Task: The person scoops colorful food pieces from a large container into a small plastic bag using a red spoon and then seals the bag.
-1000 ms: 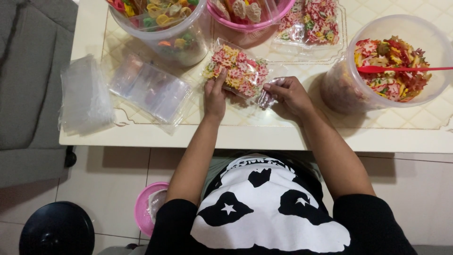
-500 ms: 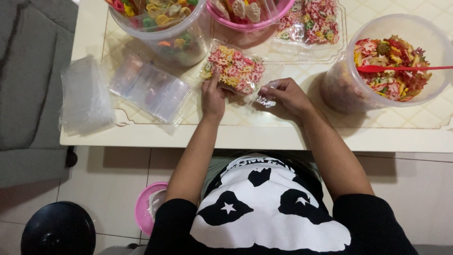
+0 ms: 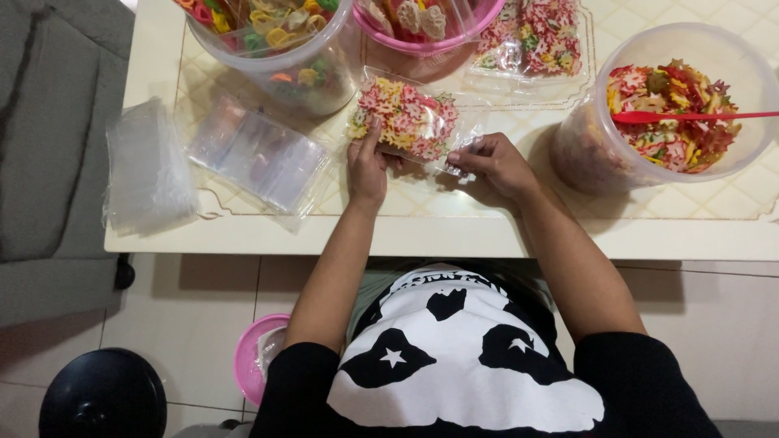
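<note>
A clear plastic bag [image 3: 406, 120] filled with small coloured crackers lies on the cream table [image 3: 454, 227] in front of me. My left hand [image 3: 367, 166] grips its left lower edge, thumb on top. My right hand [image 3: 497, 162] pinches the bag's open right end between fingertips. Both forearms reach up from my black and white shirt.
A clear tub of coloured crackers with a red spoon [image 3: 677, 118] stands at the right. Another clear tub [image 3: 280, 49] and a pink bowl [image 3: 430, 28] sit at the back, with a filled bag [image 3: 540, 40] beside them. Empty clear bags [image 3: 260, 154] lie left. A pink bin [image 3: 256, 361] sits on the floor.
The filled bag has shifted slightly up and away from the table's edge, and both hands have moved with it, keeping their hold on its ends.
</note>
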